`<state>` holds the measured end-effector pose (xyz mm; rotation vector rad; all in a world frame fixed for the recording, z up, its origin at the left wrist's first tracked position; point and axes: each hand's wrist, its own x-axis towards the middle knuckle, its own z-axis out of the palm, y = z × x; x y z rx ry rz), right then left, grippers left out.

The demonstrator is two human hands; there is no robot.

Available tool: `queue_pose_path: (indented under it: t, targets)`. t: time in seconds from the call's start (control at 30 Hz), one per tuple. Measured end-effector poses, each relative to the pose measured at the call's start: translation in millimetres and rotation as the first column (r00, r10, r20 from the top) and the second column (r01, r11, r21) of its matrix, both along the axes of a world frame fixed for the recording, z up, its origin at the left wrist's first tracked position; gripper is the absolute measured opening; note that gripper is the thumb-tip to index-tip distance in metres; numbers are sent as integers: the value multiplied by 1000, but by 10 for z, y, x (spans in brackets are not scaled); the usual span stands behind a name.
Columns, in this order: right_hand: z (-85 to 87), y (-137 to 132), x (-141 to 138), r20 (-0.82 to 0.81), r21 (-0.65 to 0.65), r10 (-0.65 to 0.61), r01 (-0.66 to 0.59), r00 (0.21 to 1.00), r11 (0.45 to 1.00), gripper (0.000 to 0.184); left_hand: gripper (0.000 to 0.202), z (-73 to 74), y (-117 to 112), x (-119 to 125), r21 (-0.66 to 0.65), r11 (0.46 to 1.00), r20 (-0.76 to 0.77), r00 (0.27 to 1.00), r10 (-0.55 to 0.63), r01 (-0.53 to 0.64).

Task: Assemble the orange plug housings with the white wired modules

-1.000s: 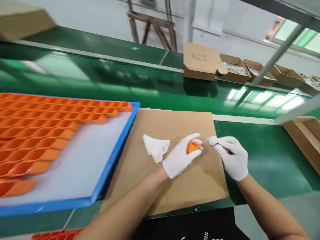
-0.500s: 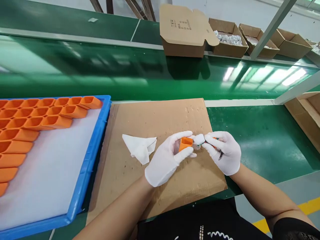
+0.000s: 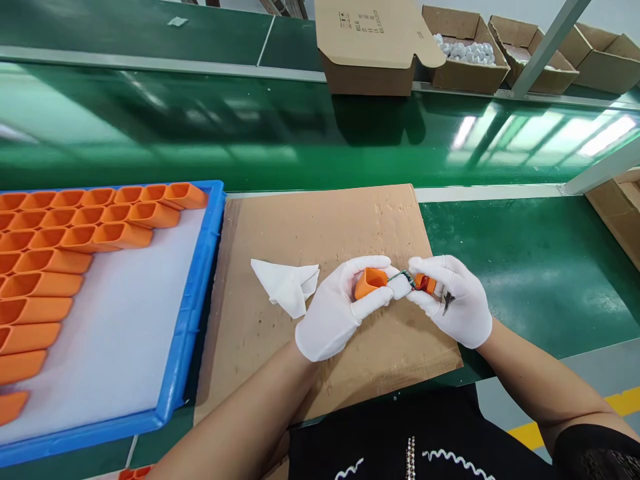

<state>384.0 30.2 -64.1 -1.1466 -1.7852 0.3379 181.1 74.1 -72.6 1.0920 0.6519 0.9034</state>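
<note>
Head view: left hand curled, thumb and fingers wrapped around one orange sleeve, mouth tipped up toward camera, over cardboard sheet. Right hand in a close pinch, thumb against fingers, on a small orange part; green circuit board and white block alongside, between the two hands, apparently all joined. Block just beside sleeve; can't tell about contact with sleeve or left fingertips. Thin dark tip poking out near right palm, can't tell whether tool or lead. On handling: looks like fine two-hand positioning, so brace wrists low over the cardboard and use left hand purely as a fixture. Squeeze sleeve lightly; probably thin, springy walls, with some risk of a distorted mouth under hard pressure. On right side, grip by the orange part, not by board components; likely fragile joints there. Turn board rather than sleeve for small angle corrections, without bending board against block. Watch for snags between board edge and glove fabric. White cloth on same sheet, left of sleeve: leave clear of fingers. Blue tray farther left, more orange sleeves packed in rows inside: hold left forearm off its rim.
</note>
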Motion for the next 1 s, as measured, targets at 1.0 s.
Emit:
queue_pose_path:
  t: [1.0]
  targets:
    - [36, -32, -15, -58, 161, -95, 103, 994, 981, 54, 41, 166, 32, -132, -68, 984, 97, 983, -158, 165]
